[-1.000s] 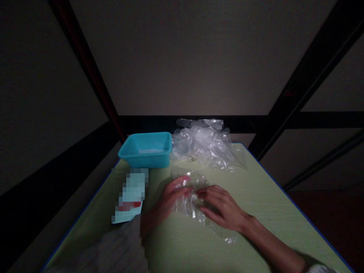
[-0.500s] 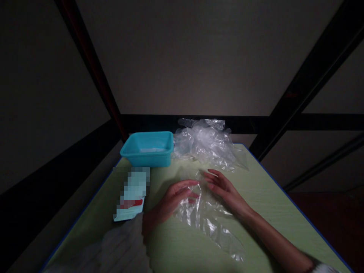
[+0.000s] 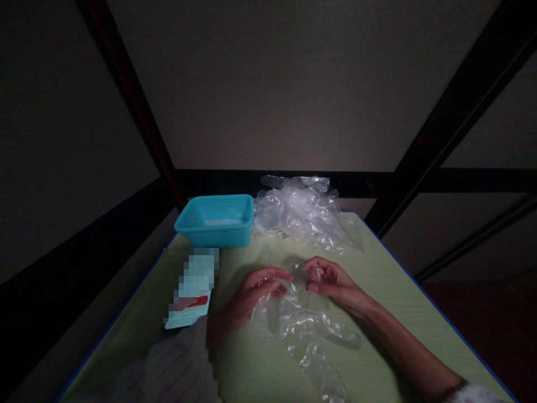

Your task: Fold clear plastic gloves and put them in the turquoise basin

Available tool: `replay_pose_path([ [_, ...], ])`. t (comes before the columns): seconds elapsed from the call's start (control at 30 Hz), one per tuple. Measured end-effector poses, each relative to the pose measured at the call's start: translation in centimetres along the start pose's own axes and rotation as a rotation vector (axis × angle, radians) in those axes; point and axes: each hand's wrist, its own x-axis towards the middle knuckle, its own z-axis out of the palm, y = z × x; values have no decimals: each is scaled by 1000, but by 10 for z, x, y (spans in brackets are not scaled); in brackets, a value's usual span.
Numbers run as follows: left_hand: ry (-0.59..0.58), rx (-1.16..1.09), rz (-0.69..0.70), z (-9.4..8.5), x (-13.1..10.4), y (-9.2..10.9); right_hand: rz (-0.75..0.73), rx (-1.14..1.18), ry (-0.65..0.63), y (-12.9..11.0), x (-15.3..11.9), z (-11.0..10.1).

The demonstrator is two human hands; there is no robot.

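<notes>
A thin, clear piece of plastic, apparently a disposable plastic glove [image 3: 308, 322], hangs and spreads from between my hands over the table, its finger-like strips trailing toward me. My left hand [image 3: 260, 288] holds its left side, with the thumb beneath the forefinger and the other fingers curled. On the other side my right hand [image 3: 329, 280] has its fingers bent in and its thumb close to them, gripping the upper right part of the film. The exact grip points are hard to see through the clear plastic.
A heap of similar clear plastic gloves [image 3: 304, 210] lies at the back of the green table [image 3: 403, 324]. Left of it stands a turquoise basin [image 3: 218, 235]. A pale flat object with a red mark [image 3: 195, 302], partly pixelated, lies left of my left arm. A wall panel rises behind the table.
My right hand's fingers have curled in from a looser, more stretched pose. The plastic between my hands has shifted, one strip now pointing right and another trailing nearer me. My left hand barely moved.
</notes>
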Motion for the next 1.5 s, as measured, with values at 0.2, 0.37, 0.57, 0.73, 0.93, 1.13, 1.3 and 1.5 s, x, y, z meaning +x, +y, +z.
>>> replay_pose_path([
  [0.2, 65, -111, -13, 2, -5, 12, 90, -83, -205, -15, -8, -12],
  [0.37, -55, -193, -20, -3, -5, 13, 71, -78, -256, -24, -14, -19],
  [0.57, -217, -82, 39, -10, -7, 17, 66, -30, -257, -33, -19, -20],
  [0.73, -206, 108, 29, -9, -9, 27, 71, 47, -134, -36, -21, -23],
  [0.93, 119, 268, 37, -13, 2, 22, 39, -100, 90, -30, -10, -31],
  [1.13, 299, 466, 87, -16, 8, 14, -34, -444, 335, -14, 0, -45],
  [1.3, 420, 602, 123, -19, 8, 8, -90, -789, 493, -6, -3, -57],
  [1.5, 502, 1035, 264, -23, 4, -2, -146, -1203, 573, -8, -7, -55],
])
